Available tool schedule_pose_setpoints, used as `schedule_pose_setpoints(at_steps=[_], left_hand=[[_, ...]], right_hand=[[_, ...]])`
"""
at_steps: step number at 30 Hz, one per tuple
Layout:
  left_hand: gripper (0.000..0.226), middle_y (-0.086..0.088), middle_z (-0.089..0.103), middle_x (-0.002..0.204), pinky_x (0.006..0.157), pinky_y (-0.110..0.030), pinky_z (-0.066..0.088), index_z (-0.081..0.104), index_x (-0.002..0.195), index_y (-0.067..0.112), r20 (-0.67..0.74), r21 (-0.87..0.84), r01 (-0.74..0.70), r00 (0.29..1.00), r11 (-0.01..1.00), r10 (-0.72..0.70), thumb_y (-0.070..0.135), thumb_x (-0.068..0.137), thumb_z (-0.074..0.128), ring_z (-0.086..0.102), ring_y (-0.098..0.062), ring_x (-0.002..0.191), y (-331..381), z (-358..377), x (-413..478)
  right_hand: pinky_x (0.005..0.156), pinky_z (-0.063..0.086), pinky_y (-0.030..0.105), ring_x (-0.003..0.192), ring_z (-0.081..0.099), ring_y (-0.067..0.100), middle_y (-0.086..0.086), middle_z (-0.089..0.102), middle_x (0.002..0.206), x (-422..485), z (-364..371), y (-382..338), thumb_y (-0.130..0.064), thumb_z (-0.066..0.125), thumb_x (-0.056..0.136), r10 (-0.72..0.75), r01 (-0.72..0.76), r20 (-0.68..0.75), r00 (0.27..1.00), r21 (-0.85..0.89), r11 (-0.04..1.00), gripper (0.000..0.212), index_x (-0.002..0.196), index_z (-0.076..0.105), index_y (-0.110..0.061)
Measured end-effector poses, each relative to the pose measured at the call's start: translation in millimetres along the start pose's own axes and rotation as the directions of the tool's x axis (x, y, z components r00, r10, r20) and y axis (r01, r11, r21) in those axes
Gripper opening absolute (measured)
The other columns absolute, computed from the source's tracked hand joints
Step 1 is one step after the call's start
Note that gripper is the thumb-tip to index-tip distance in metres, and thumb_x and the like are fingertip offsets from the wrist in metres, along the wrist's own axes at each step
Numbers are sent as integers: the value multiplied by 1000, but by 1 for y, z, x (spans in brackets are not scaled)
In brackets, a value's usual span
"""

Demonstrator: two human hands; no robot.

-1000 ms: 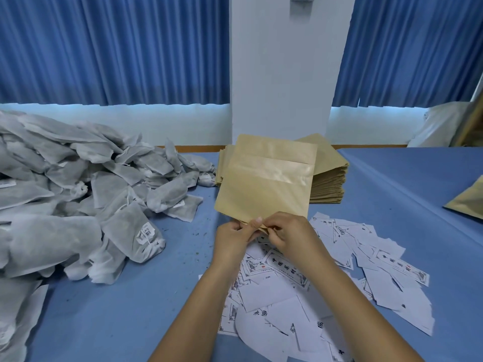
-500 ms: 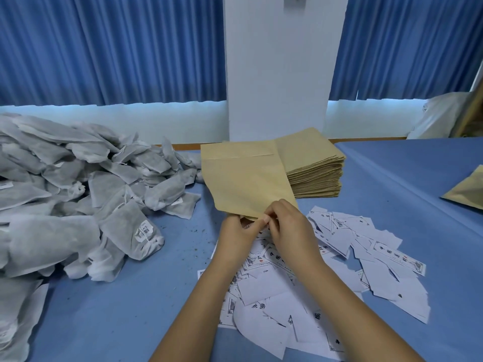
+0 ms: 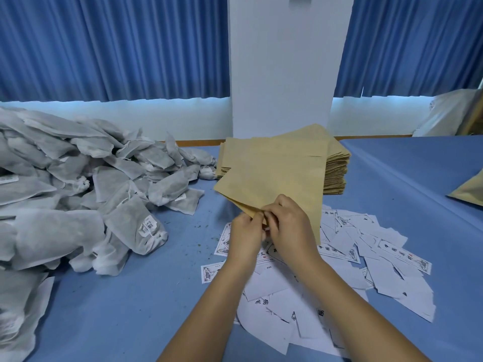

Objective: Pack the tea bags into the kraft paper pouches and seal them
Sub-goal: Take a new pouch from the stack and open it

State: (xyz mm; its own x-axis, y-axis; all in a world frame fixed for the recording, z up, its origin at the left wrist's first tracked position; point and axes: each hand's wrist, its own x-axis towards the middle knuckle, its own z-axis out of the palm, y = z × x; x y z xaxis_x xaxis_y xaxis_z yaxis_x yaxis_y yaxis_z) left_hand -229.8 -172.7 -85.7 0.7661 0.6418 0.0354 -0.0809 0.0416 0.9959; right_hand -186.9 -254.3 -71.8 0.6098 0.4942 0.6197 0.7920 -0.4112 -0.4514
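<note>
You're pinching the pouch (image 3: 271, 184) at its near edge w/ L hand (image 3: 244, 236) and R hand (image 3: 290, 228), fingers curled. Tea bags (image 3: 78, 192) lying at 9 o'clock, pouch stack (image 3: 337, 168) at 12.

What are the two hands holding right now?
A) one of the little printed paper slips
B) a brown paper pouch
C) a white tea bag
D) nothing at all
B: the left hand and the right hand both pinch the near corner of one kraft paper pouch.
</note>
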Motion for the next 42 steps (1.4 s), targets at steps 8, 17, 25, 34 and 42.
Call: schedule_pose_setpoints(at_steps=[8, 17, 25, 34, 42], left_hand=[[28, -16, 69, 68, 48, -18, 45, 61, 67, 0, -12, 120, -123, 992, 985, 126, 0, 90, 46, 71, -25, 66, 6, -1, 0], [55, 9, 25, 34, 41, -17, 20, 30, 39, 18, -118, 245, -243, 953, 939, 278, 3, 85, 55, 23, -9, 40, 4, 5, -3], [26, -8, 65, 65, 65, -30, 50, 62, 67, 3, -34, -27, -83, 996, 996, 82, 2, 89, 48, 63, -13, 62, 3, 6, -3], [18, -11, 42, 65, 56, -31, 31, 50, 69, 3, -115, 0, -43, 992, 999, 42, 8, 87, 50, 37, -21, 62, -1, 8, -5], [28, -1, 50, 47, 44, -23, 39, 49, 62, 9, -45, 63, -75, 996, 995, 78, 1, 88, 47, 46, -15, 45, 8, 1, -2]], right_hand=[[63, 43, 30, 71, 54, 20, 7, 55, 82, 3, -4, 2, 4, 53, 89, 74, -73, -4, 997, 101, 992, 19, 89, 71, -2], [59, 32, 24, 68, 57, 23, 6, 59, 81, 3, -5, -2, 1, 56, 87, 68, -68, -71, 995, 2, 998, 17, 86, 71, -6], [58, 34, 22, 62, 50, 10, -5, 60, 74, 7, -9, 1, -3, 65, 83, 144, -133, -129, 981, 89, 987, 16, 85, 77, -13], [58, 34, 11, 65, 51, 6, -4, 59, 78, 5, -10, 2, -2, 61, 86, 229, -203, -115, 967, 203, 958, 17, 87, 75, -11], [69, 46, 35, 97, 53, 20, 2, 55, 105, 4, -9, -14, 0, 59, 80, 48, -46, 5, 999, -182, 982, 33, 111, 62, -12]])
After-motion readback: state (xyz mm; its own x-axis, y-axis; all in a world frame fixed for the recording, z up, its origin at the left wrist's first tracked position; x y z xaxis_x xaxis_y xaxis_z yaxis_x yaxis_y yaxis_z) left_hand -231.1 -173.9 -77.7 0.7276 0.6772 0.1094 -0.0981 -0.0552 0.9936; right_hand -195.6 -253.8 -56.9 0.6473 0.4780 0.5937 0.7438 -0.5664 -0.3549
